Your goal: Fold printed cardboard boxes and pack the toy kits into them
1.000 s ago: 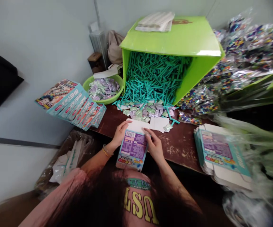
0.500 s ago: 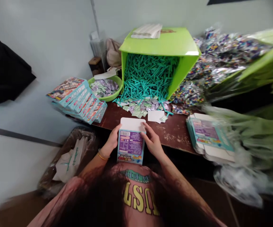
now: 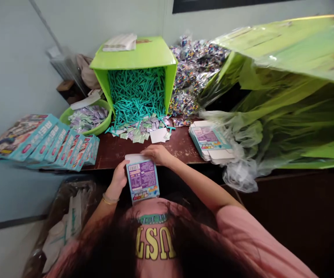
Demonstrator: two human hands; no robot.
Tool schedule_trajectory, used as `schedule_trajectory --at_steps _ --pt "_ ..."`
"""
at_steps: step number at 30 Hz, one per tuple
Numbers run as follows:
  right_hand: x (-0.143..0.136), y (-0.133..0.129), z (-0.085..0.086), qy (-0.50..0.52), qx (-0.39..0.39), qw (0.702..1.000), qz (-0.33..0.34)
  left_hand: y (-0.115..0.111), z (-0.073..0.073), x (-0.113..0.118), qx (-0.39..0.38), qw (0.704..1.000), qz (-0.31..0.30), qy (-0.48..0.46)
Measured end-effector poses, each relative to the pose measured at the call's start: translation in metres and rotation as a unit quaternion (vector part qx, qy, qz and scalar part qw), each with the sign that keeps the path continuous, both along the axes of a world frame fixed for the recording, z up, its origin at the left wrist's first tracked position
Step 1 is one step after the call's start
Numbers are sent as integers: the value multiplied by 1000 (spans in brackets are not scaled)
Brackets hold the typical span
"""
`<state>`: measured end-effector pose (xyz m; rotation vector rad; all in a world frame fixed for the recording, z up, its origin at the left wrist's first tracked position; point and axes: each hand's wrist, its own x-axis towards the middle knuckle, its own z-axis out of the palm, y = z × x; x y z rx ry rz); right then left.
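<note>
shirt [image 3: 157, 243]: yellow "UST", upside-down | carton [image 3: 143, 179]: barcode [image 3: 134, 167]; print illegible

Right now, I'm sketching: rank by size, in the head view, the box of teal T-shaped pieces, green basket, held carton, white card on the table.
Green box
Held carton, green basket: too alike to rank
White card

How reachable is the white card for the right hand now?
Probably yes: the white card lies on the table just beyond the right hand, with nothing visible between them. That hand is at the top flap of the box, though, so it would likely have to leave that first.
</note>
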<state>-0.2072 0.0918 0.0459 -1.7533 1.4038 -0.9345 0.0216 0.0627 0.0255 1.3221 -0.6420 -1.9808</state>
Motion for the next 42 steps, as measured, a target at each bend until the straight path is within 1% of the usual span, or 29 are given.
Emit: schedule_trajectory --at_steps 1,3,6,8,10,12,14,15,18,19,23,26,28,30,34,36,37,38,40,42 --pt "2 0 -1 -2 -8 1000 15 -3 -4 -2 9 1000 5 -7" --pt "9 4 -4 -50 4 999 13 -5 -12 -6 10 1000 15 -16" --pt "15 5 -11 -117 61 991 -29 -3 -18 -9 -4 999 37 -38" --pt "14 -2 -17 -119 90 988 -43 -1 -17 -10 -17 998 38 -44" --pt "12 -10 -24 -116 108 987 -33 0 -14 -10 -31 999 20 -27" --pt "12 -16 -29 -119 114 986 -37 2 -10 -10 -44 999 11 1" --pt "13 -18 -31 -123 109 985 -43 4 -9 -10 -52 998 20 21" --pt "14 -18 -32 -125 102 986 -34 5 -9 -9 -55 998 28 27" --pt "13 -16 -29 -129 85 987 39 7 -14 -7 -73 996 43 36" --pt "12 -15 -28 -128 86 987 50 8 -16 -6 -88 994 44 35" --pt "4 -10 -18 -132 104 984 56 14 -21 -4 -173 984 30 -11" --pt "0 -3 -12 -122 77 985 97 21 -22 -1 -227 973 16 -50" --pt "0 4 -12 -111 63 986 111 25 -22 0 -263 962 19 -69" --pt "2 10 -17 -110 53 989 78 28 -23 1 -285 955 15 -84" --pt "11 15 -29 -136 47 988 -52 27 -27 -3 -292 952 -25 -83" --pt "14 15 -29 -127 38 988 -77 26 -29 -3 -317 944 -31 -86" --pt "13 15 -28 -116 29 990 -70 25 -30 -2 -331 938 -34 -92" --pt "12 15 -26 -104 21 993 -47 25 -31 -1 -346 932 -39 -102" --pt "6 16 -23 -93 17 995 28 26 -32 1 -381 914 -49 -133" --pt "-1 19 -25 -97 18 991 93 27 -33 4 -417 890 -56 -175"
